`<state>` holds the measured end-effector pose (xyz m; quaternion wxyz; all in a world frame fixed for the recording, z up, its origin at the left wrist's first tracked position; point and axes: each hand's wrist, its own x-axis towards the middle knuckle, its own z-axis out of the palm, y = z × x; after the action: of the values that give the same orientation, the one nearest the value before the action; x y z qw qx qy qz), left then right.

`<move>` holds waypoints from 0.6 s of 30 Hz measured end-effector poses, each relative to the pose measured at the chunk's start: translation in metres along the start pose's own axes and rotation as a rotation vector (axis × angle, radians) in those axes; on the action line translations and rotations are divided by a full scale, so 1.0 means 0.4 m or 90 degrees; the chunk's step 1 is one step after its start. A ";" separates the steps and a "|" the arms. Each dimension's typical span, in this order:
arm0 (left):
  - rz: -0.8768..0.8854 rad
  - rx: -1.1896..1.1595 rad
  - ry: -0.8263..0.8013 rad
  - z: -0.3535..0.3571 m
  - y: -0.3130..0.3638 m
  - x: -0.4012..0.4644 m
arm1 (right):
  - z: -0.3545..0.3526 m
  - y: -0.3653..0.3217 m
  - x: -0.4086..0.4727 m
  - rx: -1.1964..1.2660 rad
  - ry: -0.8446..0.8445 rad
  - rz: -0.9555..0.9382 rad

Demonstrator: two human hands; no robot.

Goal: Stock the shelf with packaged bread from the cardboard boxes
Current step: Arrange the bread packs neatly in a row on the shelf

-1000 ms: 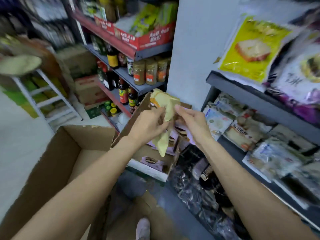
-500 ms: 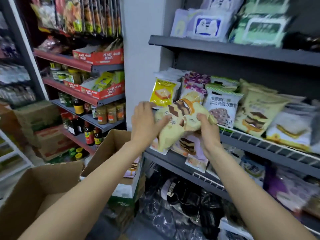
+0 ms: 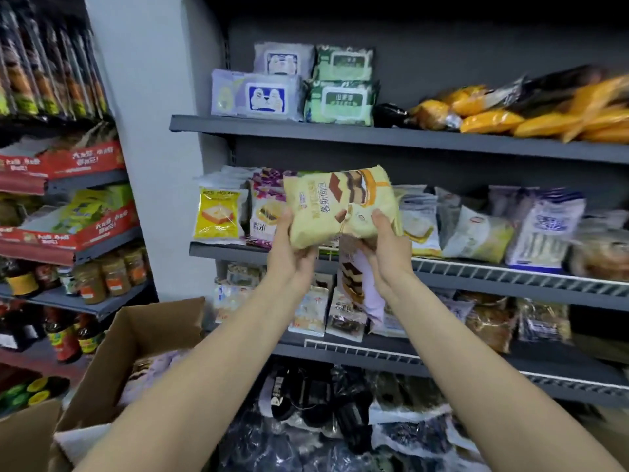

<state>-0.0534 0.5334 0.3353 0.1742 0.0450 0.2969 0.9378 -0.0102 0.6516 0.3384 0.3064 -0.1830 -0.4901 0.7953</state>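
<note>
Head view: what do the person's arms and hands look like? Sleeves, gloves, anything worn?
Both forearms are bare for their whole visible length; no sleeve edge shows in frame. The left hand and right hand wear no gloves. No watch, bracelet or ring is visible on the wrists or on the fingers. No markings or tape show.

Left hand (image 3: 289, 264) bare; right hand (image 3: 388, 253) bare; skin uncovered on fingers, knuckles and wrists alike; left forearm (image 3: 204, 376) bare from the wrist down to the bottom edge of the view; right forearm (image 3: 476, 362) likewise bare along its whole visible length; both forearms slim and smooth, looking broader toward the bottom edge under the wide-angle lens; nails too small and blurred to tell; clothing on the upper arms and the body lies outside the view, so cannot tell what is worn.
</note>
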 end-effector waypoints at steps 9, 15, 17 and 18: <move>-0.010 0.095 0.065 0.135 -0.141 0.014 | -0.100 -0.051 0.026 -0.073 -0.062 0.004; 0.204 0.461 0.151 0.092 -0.092 0.071 | -0.202 -0.089 0.078 -0.353 -0.057 -0.112; 0.251 0.628 0.162 0.079 -0.074 0.091 | -0.223 -0.100 0.097 -0.402 -0.009 -0.160; 0.277 0.691 0.161 0.076 -0.067 0.101 | -0.231 -0.110 0.106 -0.400 0.008 -0.179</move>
<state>-0.0776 0.5846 0.3440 -0.1062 0.0751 0.7363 0.6640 0.0264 0.7559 0.3362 0.3445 -0.2042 -0.7295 0.5545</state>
